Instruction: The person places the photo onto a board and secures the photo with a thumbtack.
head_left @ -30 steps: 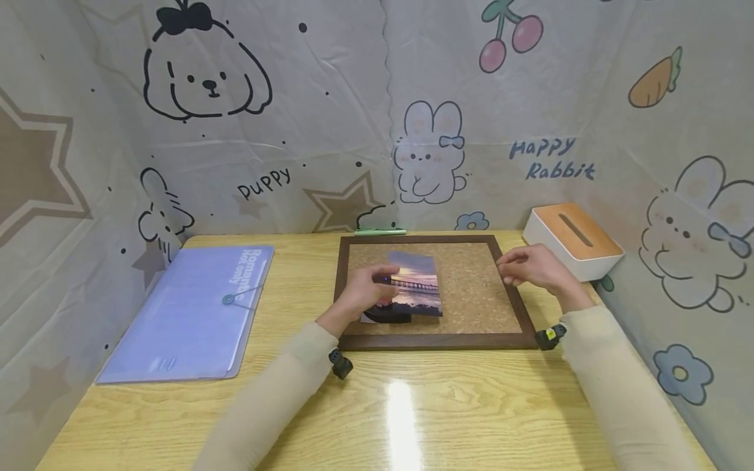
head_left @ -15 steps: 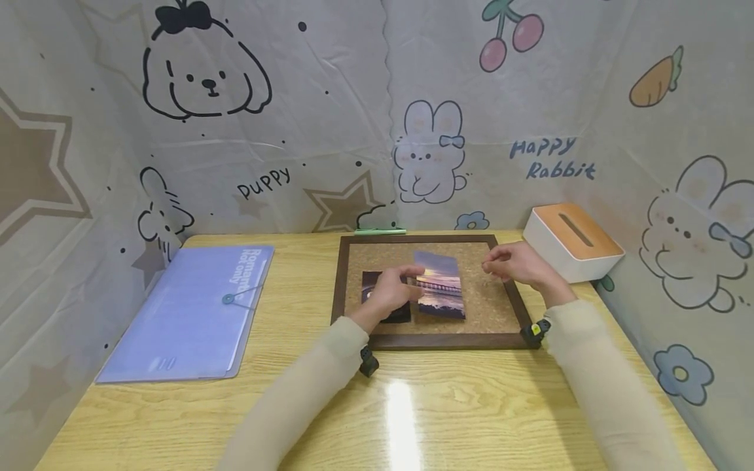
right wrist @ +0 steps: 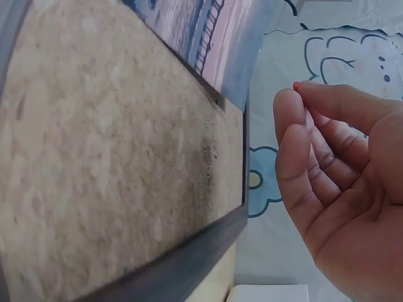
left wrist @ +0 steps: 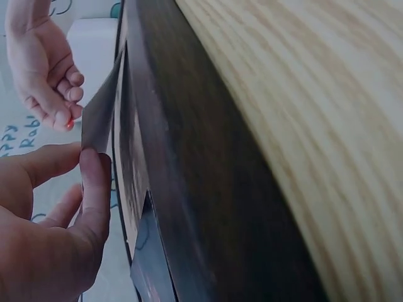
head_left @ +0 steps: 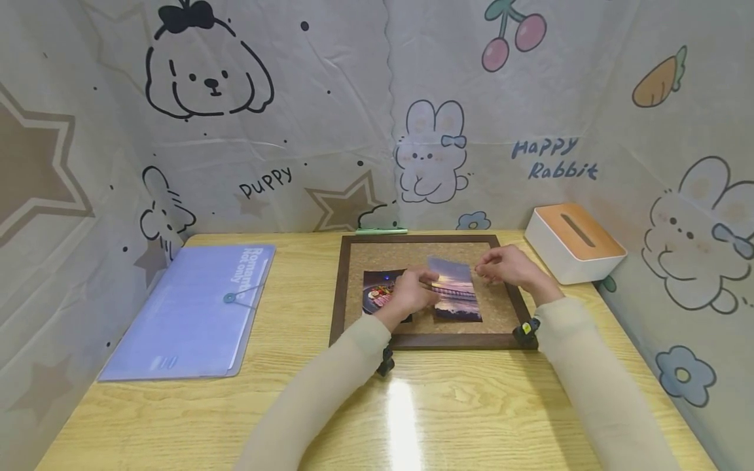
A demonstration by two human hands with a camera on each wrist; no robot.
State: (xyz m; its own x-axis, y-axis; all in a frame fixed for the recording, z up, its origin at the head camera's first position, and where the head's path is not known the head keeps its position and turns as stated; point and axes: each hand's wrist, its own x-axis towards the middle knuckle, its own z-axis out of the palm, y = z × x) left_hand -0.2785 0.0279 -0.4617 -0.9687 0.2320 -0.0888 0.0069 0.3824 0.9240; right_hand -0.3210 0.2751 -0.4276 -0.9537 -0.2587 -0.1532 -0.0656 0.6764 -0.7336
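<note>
My left hand (head_left: 414,292) pinches the left edge of a sunset photo (head_left: 459,291) showing a pier, over the brown-framed cork board (head_left: 501,307). In the left wrist view, thumb and fingers grip the photo (left wrist: 99,123) edge-on, tilted off the cork. A food photo (head_left: 375,293) lies on the board's left part, partly hidden by the left hand. My right hand (head_left: 511,267) hovers over the board's right side, close to the photo's right edge. Its thumb and index finger pinch a small red pushpin (right wrist: 296,85); only the red tip shows.
A blue document folder (head_left: 188,314) with a string closure lies on the left of the table. A white tissue box (head_left: 574,242) with an orange top stands at the back right. A green pen (head_left: 381,231) lies behind the board, against the patterned cloth wall.
The left hand has carried the sunset photo rightward across the board, uncovering the food photo. The right hand has moved left from the frame's right edge toward the sunset photo.
</note>
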